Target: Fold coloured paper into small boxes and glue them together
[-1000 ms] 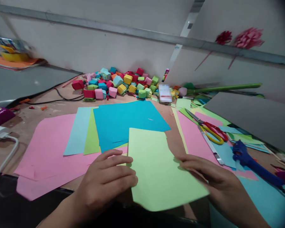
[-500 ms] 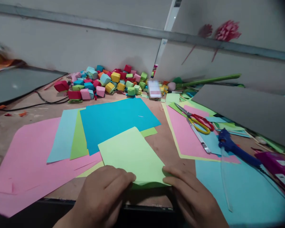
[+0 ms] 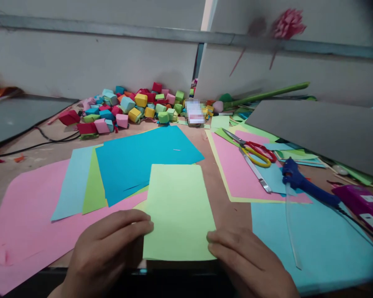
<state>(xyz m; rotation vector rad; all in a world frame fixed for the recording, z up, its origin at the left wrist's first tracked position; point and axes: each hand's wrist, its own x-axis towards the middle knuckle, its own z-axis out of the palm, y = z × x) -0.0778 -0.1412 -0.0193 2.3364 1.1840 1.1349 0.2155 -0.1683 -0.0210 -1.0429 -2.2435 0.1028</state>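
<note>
A light green sheet of paper is held between my two hands near the table's front edge. My left hand pinches its left side, and my right hand pinches its lower right side; both thumbs are hidden beneath it. The sheet looks flat, its far end overlapping a blue sheet. Under and beside the blue sheet are light blue, green and pink sheets.
Small coloured paper cubes are heaped by the wall. At right lie scissors, a box cutter, a blue glue gun with its glue stick, a purple power strip and a grey board. Black cables run at left.
The green sheet has turned from slanted to nearly straight, and its near edge, curled before, now lies flat. My left hand has moved left to the sheet's side.
</note>
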